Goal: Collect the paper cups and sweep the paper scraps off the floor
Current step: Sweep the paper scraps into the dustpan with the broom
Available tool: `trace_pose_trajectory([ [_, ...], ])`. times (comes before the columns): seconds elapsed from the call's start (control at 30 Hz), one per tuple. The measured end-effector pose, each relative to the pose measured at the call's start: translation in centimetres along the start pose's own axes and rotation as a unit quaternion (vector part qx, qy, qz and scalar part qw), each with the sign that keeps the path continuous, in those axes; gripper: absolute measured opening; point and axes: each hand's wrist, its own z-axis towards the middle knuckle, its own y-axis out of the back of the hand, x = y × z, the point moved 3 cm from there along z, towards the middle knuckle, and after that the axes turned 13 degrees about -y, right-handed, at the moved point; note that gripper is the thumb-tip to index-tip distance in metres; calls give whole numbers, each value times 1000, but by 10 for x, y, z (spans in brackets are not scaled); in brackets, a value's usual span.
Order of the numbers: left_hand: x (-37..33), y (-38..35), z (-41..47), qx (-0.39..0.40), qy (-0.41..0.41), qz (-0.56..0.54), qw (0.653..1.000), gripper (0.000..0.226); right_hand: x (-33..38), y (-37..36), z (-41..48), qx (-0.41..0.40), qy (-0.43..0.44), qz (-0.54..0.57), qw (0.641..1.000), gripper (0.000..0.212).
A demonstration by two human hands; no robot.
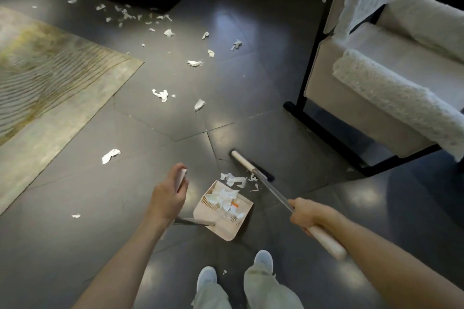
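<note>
Your right grip (306, 213) clenches the stiff broom (272, 189) mid-handle; your left grip (170, 195) grasps the dustpan (226, 229) handle. The paper scraps (236, 179) look light and fluttery, so sweep gently.

We see white paper scraps (110, 155) on a dark grey, glossy floor (75, 195). Our dustpan (224, 229) is pale pink, the broom (242, 160) cream with black bristles. The rug (50, 78) shows beige and olive wavy stripes; the armchair (364, 113) is cream, framed black.
</note>
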Motion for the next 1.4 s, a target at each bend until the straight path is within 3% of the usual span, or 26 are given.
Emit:
trace_pose_trajectory([
  [0.2,-9,-2,14,30,-29,-20,999,25,19,-31,-50,66,38,-25,997,41],
  [0.4,0,9,13,80,-71,-41,993,25,2,-48,-109,72,14,155,985,64],
  [0.53,-2,17,0,125,-137,-45,982,24,-17,-67,-143,56,-4,215,975,67],
  [0.77,-20,16,-8,153,-208,-50,965,32,-61,-84,-167,34,-75,409,909,67],
  [0.97,-43,2,-6,184,-229,-63,954,31,-97,-91,-159,4,-114,477,872,62],
  [1.17,-57,-25,0,212,-255,-45,942,30,-150,-87,-121,-10,-169,558,812,62],
  [1.23,-62,-32,3,219,-269,-36,937,31,-161,-84,-105,-8,-184,555,811,60],
  [1.4,-66,-50,8,233,-299,-10,925,33,-165,-86,-56,-15,-198,488,850,39],
])
